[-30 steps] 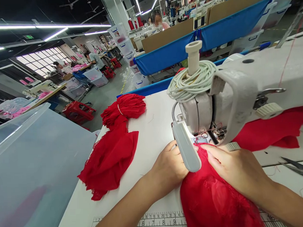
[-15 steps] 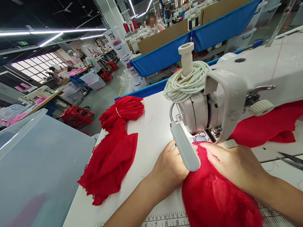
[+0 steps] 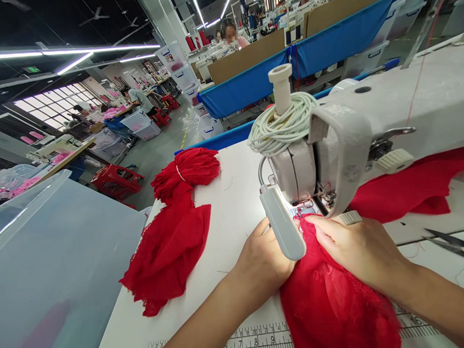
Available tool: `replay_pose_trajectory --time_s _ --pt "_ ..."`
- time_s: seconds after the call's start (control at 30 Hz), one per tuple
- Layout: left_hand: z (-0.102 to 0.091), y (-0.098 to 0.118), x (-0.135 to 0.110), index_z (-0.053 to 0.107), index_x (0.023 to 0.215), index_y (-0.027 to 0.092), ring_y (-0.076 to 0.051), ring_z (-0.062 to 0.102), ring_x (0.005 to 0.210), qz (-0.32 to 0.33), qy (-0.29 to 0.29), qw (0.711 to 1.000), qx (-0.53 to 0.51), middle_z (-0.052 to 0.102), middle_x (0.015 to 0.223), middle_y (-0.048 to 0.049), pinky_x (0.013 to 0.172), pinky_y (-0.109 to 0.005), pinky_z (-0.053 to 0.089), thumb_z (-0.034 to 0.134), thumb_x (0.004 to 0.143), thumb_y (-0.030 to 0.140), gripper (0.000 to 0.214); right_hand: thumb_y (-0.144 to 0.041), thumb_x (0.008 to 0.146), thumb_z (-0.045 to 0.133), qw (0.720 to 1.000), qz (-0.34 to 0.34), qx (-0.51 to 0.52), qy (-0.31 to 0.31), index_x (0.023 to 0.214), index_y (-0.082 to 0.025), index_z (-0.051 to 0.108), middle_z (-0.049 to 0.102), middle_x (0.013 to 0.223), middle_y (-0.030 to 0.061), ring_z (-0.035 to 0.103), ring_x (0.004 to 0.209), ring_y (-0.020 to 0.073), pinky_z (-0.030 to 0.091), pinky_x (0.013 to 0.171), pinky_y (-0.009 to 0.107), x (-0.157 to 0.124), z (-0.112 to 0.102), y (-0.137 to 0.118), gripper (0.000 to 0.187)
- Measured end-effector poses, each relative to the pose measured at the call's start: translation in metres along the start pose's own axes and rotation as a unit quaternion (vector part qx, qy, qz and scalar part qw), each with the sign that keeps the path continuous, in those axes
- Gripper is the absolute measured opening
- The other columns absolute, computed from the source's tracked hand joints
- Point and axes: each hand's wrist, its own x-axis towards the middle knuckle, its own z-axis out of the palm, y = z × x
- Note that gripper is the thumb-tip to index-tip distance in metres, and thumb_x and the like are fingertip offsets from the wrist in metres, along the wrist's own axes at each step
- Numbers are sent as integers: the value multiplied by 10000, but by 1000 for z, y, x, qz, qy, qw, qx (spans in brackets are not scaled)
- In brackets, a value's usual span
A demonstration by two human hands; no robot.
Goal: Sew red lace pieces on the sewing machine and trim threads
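Note:
Red lace fabric (image 3: 335, 292) runs from under the sewing machine's (image 3: 340, 124) needle area down over the table's front edge. My right hand (image 3: 356, 246) pinches its edge between thumb and fingers, just before the presser foot. My left hand (image 3: 263, 254) is closed on the fabric's left side close to the needle; the grey lamp (image 3: 282, 223) hides part of its fingers. A loop of pale cord (image 3: 283, 124) sits on the machine's head.
Left on the white table lie a tied red fabric bundle (image 3: 188, 168) and a loose red lace piece (image 3: 168, 252). Scissors (image 3: 451, 245) rest at the right. A translucent bin (image 3: 67, 261) stands at the left. A printed ruler (image 3: 256, 340) lines the front edge. Other people work farther back.
Both hands stay at the fabric near the needle, with only a slight shift. The whole view has moved a little.

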Motion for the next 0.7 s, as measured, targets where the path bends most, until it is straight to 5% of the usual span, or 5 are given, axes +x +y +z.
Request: replay_pose_trajectory --time_s 0.2,0.7 --pt "-2 1 2 647 807 131 -183 673 818 -3 -2 1000 6 726 926 -85 816 -416 566 492 916 38 211 -83 782 379 1000 11 23 -4 787 -204 720 570 484 -16 450 387 140 248 367 264 1 -2 0 362" --pt "-2 3 7 646 756 109 -184 666 773 6 0 1000 21 727 854 -98 787 -399 573 500 913 30 229 -89 785 423 998 31 10 -56 764 -213 688 634 608 10 478 453 137 213 427 275 -5 5 5 294"
